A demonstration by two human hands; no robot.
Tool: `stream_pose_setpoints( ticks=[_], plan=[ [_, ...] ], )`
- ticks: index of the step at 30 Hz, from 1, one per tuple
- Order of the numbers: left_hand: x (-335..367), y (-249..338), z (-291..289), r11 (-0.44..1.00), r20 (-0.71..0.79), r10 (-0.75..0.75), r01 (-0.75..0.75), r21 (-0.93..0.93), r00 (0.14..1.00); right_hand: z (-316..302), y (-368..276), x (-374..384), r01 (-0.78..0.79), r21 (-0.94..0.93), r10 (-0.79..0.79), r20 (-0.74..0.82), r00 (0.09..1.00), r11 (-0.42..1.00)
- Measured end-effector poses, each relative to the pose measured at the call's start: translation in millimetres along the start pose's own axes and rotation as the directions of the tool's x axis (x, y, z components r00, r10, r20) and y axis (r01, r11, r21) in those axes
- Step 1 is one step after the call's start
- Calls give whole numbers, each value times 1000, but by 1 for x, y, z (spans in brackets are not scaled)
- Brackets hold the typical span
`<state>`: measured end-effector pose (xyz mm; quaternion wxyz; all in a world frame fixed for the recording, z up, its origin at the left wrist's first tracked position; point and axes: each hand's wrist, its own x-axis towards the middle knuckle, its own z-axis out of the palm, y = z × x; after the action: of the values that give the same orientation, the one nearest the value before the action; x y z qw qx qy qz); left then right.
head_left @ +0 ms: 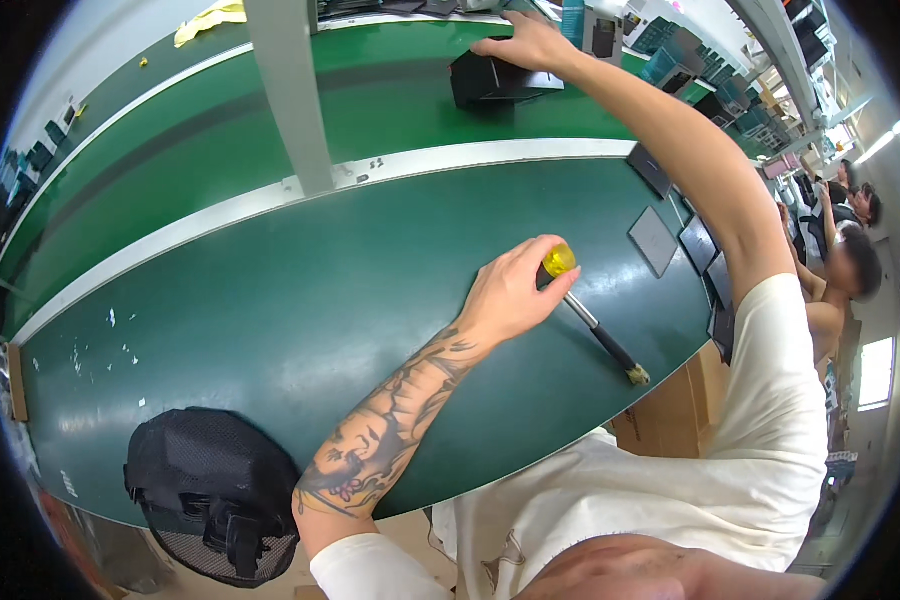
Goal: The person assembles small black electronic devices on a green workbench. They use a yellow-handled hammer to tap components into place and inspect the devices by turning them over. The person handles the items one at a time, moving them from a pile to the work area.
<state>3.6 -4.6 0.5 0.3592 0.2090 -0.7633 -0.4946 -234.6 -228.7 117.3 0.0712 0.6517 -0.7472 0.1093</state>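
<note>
Toward the middle of the green worktop (300, 300), my left hand (515, 290) is closed around the upper end of a tool (610, 343). Tool: rounded yellow grip, silver shaft, dark lower sleeve, ragged pale tip. It slants from my fingers toward the near right, the tip close to the worktop's near edge; whether the tip touches the surface I cannot tell.

My right arm is stretched to the far side, and my right hand (532, 45) is at the top of a black box (495, 85) on the raised green shelf (390, 95). Thumb lies along the box's upper edge; the other fingers are partly cut off by the view, so I cannot tell whether the hand grips it.

Right of the tool: a flat grey panel (654, 242) lies alone on the worktop, with a row of dark panels (698, 242) just beside it along the right edge. Below that edge, a cardboard box (670, 405).

Near left: a black mesh item (215, 490) with a strap, overlapping the worktop's edge. Far left of centre: a pale upright post (292, 90). Several people (850, 265) are well apart, far right.
</note>
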Motion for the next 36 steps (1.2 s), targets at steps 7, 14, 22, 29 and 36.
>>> stream_pose_setpoints(
  ticks=[7,14,22,29,36],
  plan=[
    [1,4,-4,1000,24,-17,17,-18,1000,4,11,34,-20,146,24,-27,999,989],
    [0,3,-3,999,35,-25,26,-26,999,18,17,23,92,103,-92,-3,996,990],
    [2,1,0,1000,-5,-11,11,-27,1000,-7,-15,-134,362,651,-334,-173,927,668],
    [6,4,5,999,27,-32,32,-2,999,5,7,-293,2,927,-245,97,965,374],
    [4,6,2,999,63,-47,47,4,997,26,9,-319,115,919,-341,23,940,377]
  ],
)
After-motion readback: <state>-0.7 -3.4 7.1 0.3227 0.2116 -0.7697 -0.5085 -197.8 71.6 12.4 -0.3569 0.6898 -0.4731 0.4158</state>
